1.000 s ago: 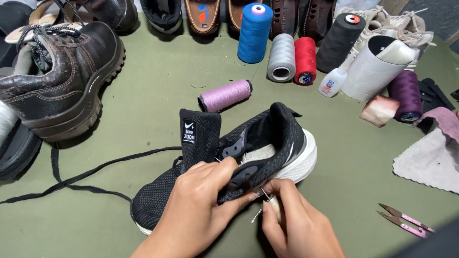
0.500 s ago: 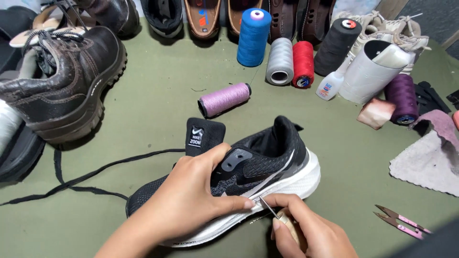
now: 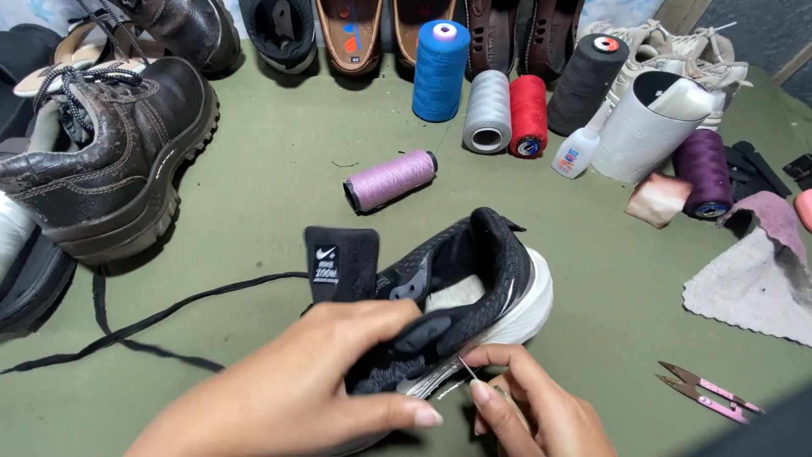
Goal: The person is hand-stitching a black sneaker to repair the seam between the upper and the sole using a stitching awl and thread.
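A green counter (image 3: 254,178) holds all the things. On its left side stands a big brown boot (image 3: 101,161) with dark laces. Near the front edge, in the middle, lies a black sneaker (image 3: 474,271) with a white sole, tipped on its side, its tongue sticking up.

The left hand (image 3: 313,381) wraps over the front of the sneaker and holds it tight. The right hand (image 3: 533,406) is just beside the sole; its fingers pinch a thin needle (image 3: 466,369) whose point touches the sneaker's edge.

A long black lace (image 3: 144,322) runs from the sneaker off to the left. A grey cloth (image 3: 753,288) lies at the right.

At the back stand thread spools: a tall blue spool (image 3: 440,63), a black spool (image 3: 588,80), a grey spool (image 3: 486,110) and a red spool (image 3: 529,114). A pink spool (image 3: 389,180) lies on its side, between them and the sneaker. A little white glue bottle (image 3: 573,154) stands near the black spool. Small pink snips (image 3: 706,393) lie at the front right.
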